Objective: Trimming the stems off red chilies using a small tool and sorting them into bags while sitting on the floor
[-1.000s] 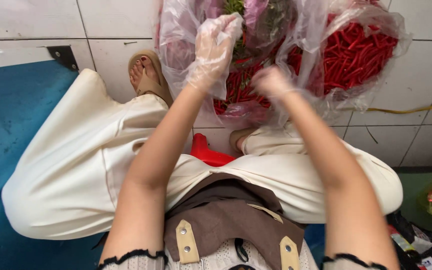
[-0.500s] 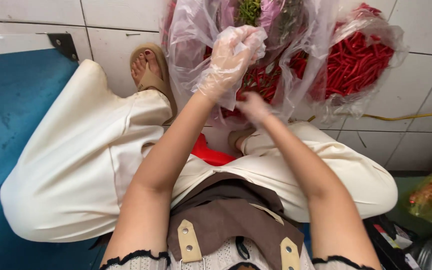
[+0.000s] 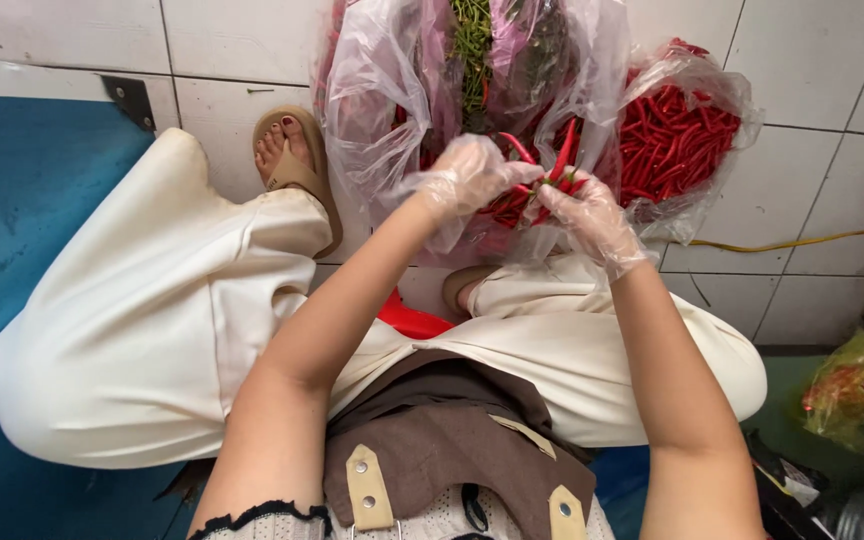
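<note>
Judging by the heaped bag of red chillies, I am far from done; left hand and right hand fingers pinch a few red chillies.

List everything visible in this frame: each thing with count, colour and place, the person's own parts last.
red chillies: a few, red, held between both hands
chilli heap: many, red, in bag at upper right
plastic bags: count unclear, clear, on floor ahead
green stems: a pile, green, top centre bag
tiled floor: white
mat: one, blue, left
yellow bag: one, lower right
cord: one, yellow, right
sandal: tan, on one foot
left hand: clear glove
right hand: clear glove
</note>
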